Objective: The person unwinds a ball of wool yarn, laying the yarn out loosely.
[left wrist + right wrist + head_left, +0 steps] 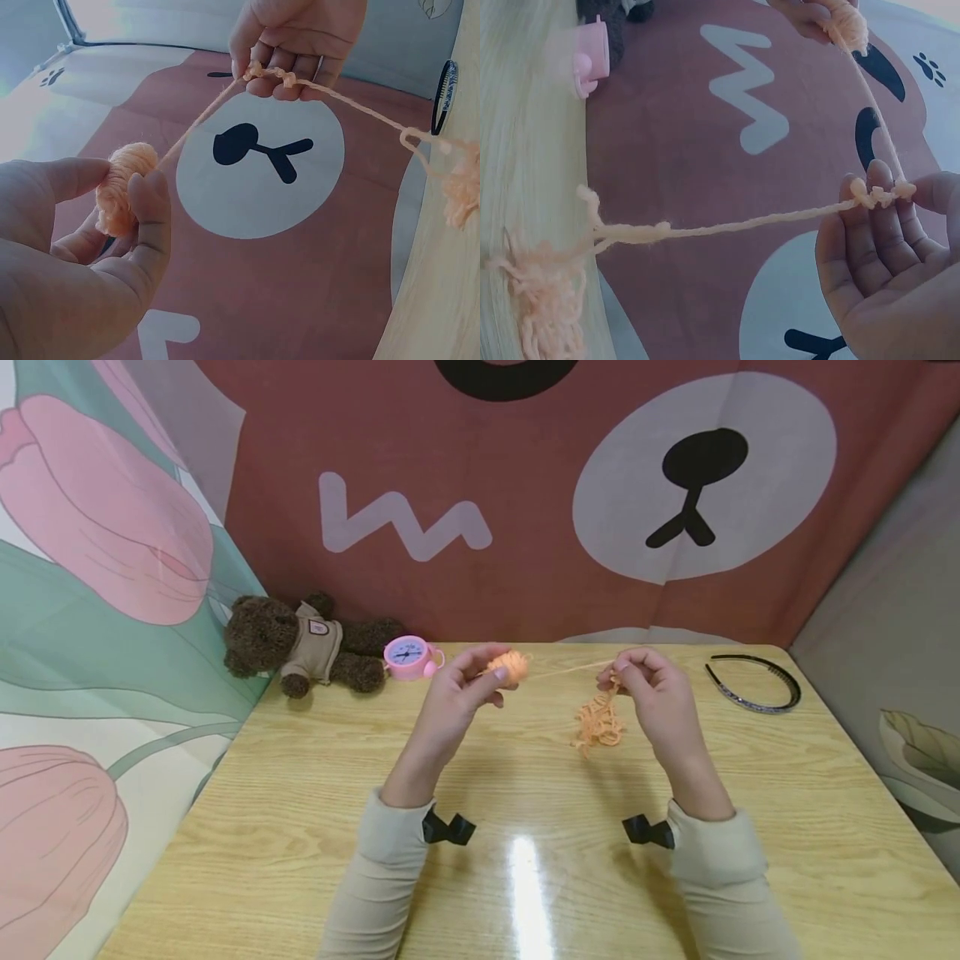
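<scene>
My left hand [455,687] holds a small wound ball of orange yarn [513,667] between thumb and fingers, raised over the table. A strand [196,124] runs taut from the ball to my right hand [657,697]. There the thumb and index finger pinch the yarn, and a kinked, curly bit [876,195] lies across the other fingers. From that hand the strand drops on to a loose, tangled heap of orange yarn [598,722] on the tabletop.
A brown teddy bear [315,647] in a beige shirt lies at the back left of the wooden table [300,827]. Beside its feet stands a pink alarm clock [408,657]. A dark headband [757,703] lies at the back right. Printed cloth [525,585] hangs behind.
</scene>
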The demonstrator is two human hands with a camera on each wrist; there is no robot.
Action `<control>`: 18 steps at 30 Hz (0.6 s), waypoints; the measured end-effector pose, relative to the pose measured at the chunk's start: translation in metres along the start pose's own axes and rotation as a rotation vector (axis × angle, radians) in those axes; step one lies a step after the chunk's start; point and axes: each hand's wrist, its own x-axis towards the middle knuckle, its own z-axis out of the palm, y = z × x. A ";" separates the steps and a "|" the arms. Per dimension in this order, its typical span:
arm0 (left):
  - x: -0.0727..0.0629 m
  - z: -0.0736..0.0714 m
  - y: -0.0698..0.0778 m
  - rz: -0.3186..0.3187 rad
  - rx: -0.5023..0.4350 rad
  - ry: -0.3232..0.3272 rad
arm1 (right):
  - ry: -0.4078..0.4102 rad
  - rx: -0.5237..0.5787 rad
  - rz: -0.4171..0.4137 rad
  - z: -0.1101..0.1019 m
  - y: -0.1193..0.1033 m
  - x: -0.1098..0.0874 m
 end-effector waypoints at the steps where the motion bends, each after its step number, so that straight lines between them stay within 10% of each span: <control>1: 0.000 0.000 0.000 -0.001 -0.002 -0.002 | 0.005 0.011 0.002 -0.001 0.000 0.000; 18: 0.002 -0.003 -0.003 0.010 0.051 0.063 | 0.193 0.227 0.028 -0.024 -0.003 0.005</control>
